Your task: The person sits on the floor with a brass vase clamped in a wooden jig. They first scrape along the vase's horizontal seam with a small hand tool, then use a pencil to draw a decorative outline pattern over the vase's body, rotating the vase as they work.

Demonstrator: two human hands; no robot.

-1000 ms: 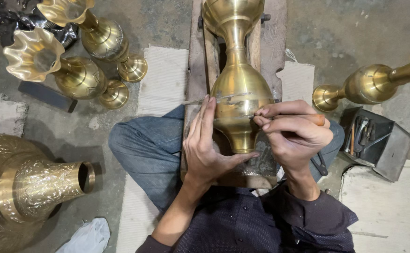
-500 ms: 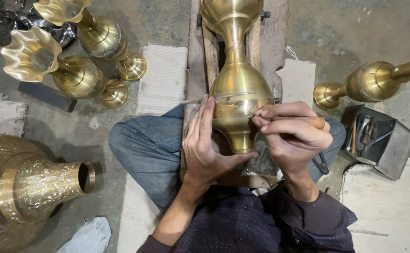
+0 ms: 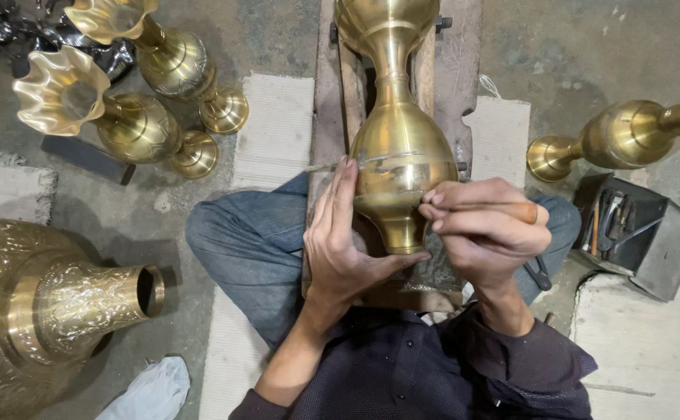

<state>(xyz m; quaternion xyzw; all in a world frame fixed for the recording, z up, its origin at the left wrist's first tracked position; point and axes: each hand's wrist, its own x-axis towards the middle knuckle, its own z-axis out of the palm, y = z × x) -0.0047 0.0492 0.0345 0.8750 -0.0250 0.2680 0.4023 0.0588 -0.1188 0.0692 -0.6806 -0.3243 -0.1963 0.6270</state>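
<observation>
A tall brass vase point(image 3: 402, 148) lies on a wooden block point(image 3: 464, 54) between my knees, its narrow foot toward me. My left hand point(image 3: 345, 241) cups the vase's left side and underside, thumb under the foot. My right hand point(image 3: 486, 229) is closed around a thin tool with a wooden handle point(image 3: 520, 211), its tip against the vase's belly. A thin pale strip point(image 3: 332, 165) runs across the belly near my left fingertips.
Two fluted brass vases point(image 3: 114, 117) lie at the upper left, another brass vase point(image 3: 627, 136) at the upper right. A large engraved brass vessel point(image 3: 36, 311) sits at the lower left. A metal box of tools point(image 3: 639, 233) stands on the right; woven mats cover the floor.
Both hands stay on the vase in almost the same place; the view has shifted very slightly.
</observation>
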